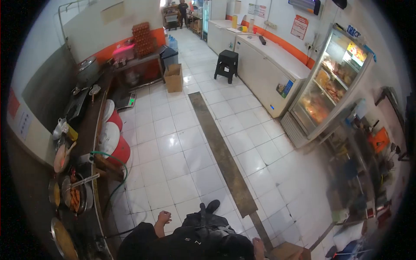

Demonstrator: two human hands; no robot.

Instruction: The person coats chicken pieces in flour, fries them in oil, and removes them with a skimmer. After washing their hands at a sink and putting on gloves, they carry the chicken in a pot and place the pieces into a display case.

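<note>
My left hand [164, 217] hangs in front of my body at the lower middle, over the white tiled floor [186, 160]. Its fingers look loosely curled, and nothing shows in them. Near the bottom edge, my right hand [258, 246] hangs beside my dark clothing, close to a cardboard box [288, 251]; its fingers are too unclear to make out. Neither hand visibly touches an object. To the left, a pan with orange-brown food [75, 197] and tongs [85, 181] sit on the stove side.
A long counter [93, 130] runs along the left, with red buckets [121, 149] and a green hose [126, 173] beside it. White freezers [260, 65], a black stool [226, 66] and a glass-door fridge [327, 86] stand right. A person [183, 13] stands far back.
</note>
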